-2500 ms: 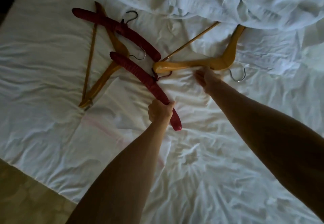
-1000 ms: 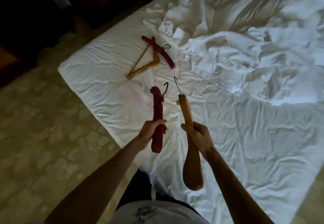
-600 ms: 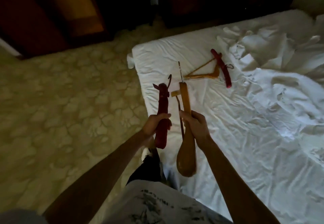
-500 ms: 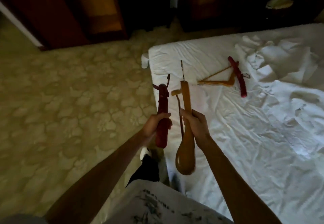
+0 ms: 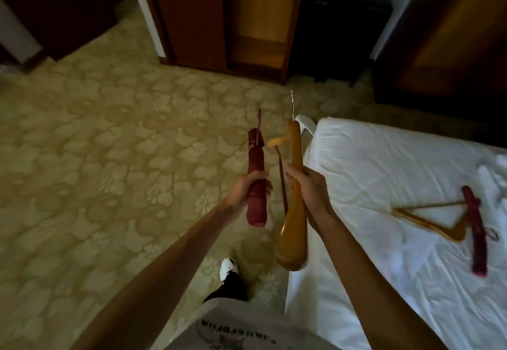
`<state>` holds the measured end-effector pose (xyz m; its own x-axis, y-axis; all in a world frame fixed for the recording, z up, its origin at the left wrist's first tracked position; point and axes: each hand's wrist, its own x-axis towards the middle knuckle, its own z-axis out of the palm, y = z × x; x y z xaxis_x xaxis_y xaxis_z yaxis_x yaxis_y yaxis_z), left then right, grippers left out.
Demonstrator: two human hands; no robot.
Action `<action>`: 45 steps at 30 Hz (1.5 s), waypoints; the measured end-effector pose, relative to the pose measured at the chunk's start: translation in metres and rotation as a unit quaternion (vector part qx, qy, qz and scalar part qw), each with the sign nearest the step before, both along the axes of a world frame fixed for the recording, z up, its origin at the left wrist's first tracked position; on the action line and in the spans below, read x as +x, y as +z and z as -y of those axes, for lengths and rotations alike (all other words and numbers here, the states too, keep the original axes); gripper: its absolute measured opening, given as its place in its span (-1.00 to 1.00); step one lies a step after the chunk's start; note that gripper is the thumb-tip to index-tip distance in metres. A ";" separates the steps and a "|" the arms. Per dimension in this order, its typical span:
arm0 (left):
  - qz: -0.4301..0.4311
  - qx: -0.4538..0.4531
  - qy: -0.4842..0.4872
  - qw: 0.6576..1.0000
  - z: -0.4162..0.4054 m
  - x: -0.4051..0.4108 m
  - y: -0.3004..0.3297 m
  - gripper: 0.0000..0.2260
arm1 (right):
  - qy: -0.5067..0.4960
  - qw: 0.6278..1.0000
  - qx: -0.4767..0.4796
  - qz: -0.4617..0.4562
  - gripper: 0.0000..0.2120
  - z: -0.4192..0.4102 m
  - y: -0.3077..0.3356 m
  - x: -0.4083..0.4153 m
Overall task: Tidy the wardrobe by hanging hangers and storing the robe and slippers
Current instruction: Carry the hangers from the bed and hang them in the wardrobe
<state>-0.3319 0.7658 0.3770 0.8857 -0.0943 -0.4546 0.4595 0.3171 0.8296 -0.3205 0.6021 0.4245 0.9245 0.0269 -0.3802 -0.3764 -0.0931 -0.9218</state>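
Grips hold red hanger (image 5: 256, 177), wooden hanger (image 5: 293, 201), bed (image 5: 384, 163) beside, wardrobe (image 5: 219, 15) ahead

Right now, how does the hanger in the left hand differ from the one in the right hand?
The red padded hanger is slimmer, fabric-covered; the wooden hanger is broader, glossy, with a trouser bar. The left hand grips the red one, the right hand the wooden. Both point hooks away.

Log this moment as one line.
left hand: grips red hanger | right hand: grips wooden hanger | bed: two hangers left
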 end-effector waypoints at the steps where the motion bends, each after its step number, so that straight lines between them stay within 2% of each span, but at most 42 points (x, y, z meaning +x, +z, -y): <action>1: 0.007 0.005 -0.001 1.000 -0.014 0.018 0.002 -0.74 | 0.005 1.000 0.000 0.005 -0.70 -0.014 0.003 0.020; 5: 0.027 0.001 0.001 1.000 -0.068 0.089 0.010 -0.75 | 0.023 0.999 -0.012 0.031 -0.61 -0.065 0.016 0.097; 10: 0.053 0.000 -0.011 0.999 -0.113 0.174 0.016 -0.76 | 0.026 0.998 -0.031 0.050 -0.75 -0.110 0.029 0.178; 17: 0.057 -0.009 -0.035 0.998 -0.144 0.306 0.016 -0.75 | 0.020 0.999 -0.010 0.044 -0.72 -0.143 0.027 0.301; 21: 0.064 0.007 -0.033 0.997 -0.163 0.401 0.017 -0.75 | 0.029 0.999 0.016 0.042 -0.65 -0.164 0.013 0.396; 29: 0.081 0.041 -0.027 0.996 -0.225 0.617 0.048 -0.66 | 0.046 0.995 0.018 0.084 -0.69 -0.230 0.028 0.623; 33: 0.086 0.037 -0.009 0.996 -0.252 0.697 0.061 -0.67 | 0.068 0.992 0.042 0.099 -0.57 -0.258 0.036 0.715; 38: 0.084 0.018 0.007 0.996 -0.283 0.786 0.054 -0.70 | 0.072 0.991 0.050 0.102 -0.53 -0.285 0.035 0.811; 45: 0.084 0.026 0.005 0.996 -0.328 0.942 0.033 -0.70 | 0.039 0.996 0.006 0.079 -0.81 -0.330 0.021 0.956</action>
